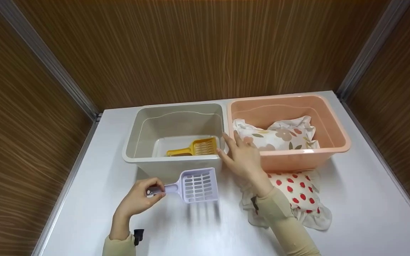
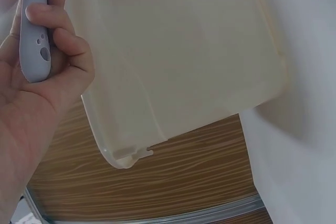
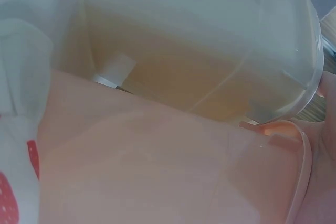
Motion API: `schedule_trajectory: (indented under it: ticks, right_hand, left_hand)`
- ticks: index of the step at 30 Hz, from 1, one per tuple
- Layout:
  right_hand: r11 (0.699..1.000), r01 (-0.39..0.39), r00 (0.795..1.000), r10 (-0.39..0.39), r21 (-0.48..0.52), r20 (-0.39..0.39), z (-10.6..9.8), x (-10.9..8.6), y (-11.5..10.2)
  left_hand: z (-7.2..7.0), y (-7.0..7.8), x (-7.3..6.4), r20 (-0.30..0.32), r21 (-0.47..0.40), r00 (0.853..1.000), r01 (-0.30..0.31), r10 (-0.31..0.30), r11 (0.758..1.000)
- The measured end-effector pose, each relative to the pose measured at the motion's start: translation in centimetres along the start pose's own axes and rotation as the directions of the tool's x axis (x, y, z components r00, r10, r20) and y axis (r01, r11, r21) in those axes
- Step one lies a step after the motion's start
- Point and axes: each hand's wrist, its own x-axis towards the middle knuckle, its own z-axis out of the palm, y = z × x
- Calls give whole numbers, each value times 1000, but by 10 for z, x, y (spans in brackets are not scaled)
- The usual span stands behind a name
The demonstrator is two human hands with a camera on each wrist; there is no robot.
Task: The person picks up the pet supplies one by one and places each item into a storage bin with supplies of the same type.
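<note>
My left hand (image 1: 138, 199) grips the handle of a lavender slotted litter scoop (image 1: 181, 187) in front of the grey bin (image 1: 176, 160). In the left wrist view, the fingers curl round the scoop's handle (image 2: 34, 45). A yellow litter scoop (image 1: 192, 148) lies inside the grey bin, near its right side. My right hand (image 1: 245, 159) has its fingers spread at the adjoining rims of the grey bin and the peach bin (image 1: 290, 160). In the right wrist view, only part of that hand (image 3: 321, 150) shows, at the right edge by the bin corners.
A floral ruffled pillow (image 1: 279, 138) lies in the peach bin. In front of that bin, partly behind the right forearm, is a strawberry-print pillow (image 1: 299, 193) with a frilled edge. Wood-grain panels (image 1: 198, 53) enclose the white table (image 1: 94, 199) at the back and sides.
</note>
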Motion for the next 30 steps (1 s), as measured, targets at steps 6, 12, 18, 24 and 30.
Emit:
schedule_trajectory:
  ticks: [6, 12, 18, 24, 30]
  right_hand:
    - [1000, -7, 1000, 7, 1, 11, 0, 0, -1]
    - [1000, -3, 1000, 3, -12, 15, -2, 0, -1]
    - [1000, -10, 1000, 10, -14, 22, -3, 0, -2]
    - [1000, -6, 1000, 6, -20, 9, -1, 0, -2]
    - [1000, -20, 1000, 20, -12, 18, -1, 0, -2]
  left_hand:
    - [-3, 3, -2, -33, 23, 999, -20, 21, 1000]
    - [-7, 12, -2, -57, 44, 998, -34, 36, 998]
    - [-9, 12, 0, -71, 49, 995, -68, 71, 996]
    - [-11, 11, 2, -74, 53, 994, -78, 82, 996]
    - [-14, 12, 3, -79, 57, 994, -67, 71, 996]
